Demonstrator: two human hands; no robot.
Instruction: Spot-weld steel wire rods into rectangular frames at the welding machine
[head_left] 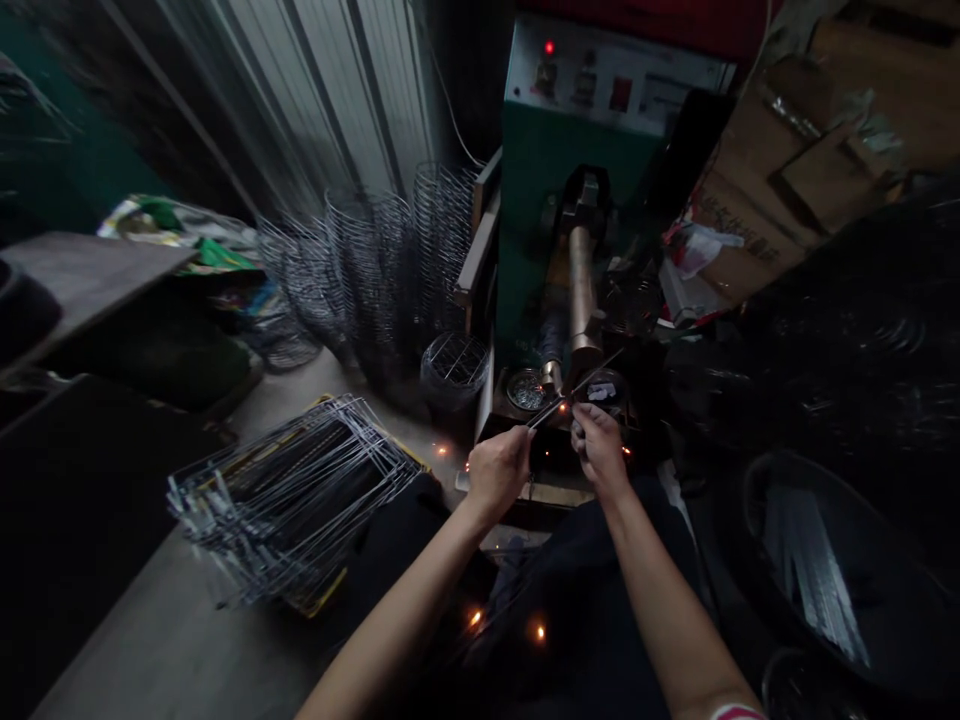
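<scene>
My left hand is closed around the near end of a thin metal wire, which slants up and to the right between the electrodes of a spot welder. Beside the weld point, my right hand is closed in a pinch; the small piece in its fingertips is too dark to make out. Just above the hands is the copper-coloured upper electrode arm, with a lower electrode tip to its left. Orange sparks glow at the wire, and others fly toward my lap.
Left of my legs lies a pile of bent wire frames in a yellow-edged holder. Stacks of round wire baskets stand behind it. A round dish of small metal bits sits by the electrodes. At right, a dark tub holds straight wires below cardboard boxes.
</scene>
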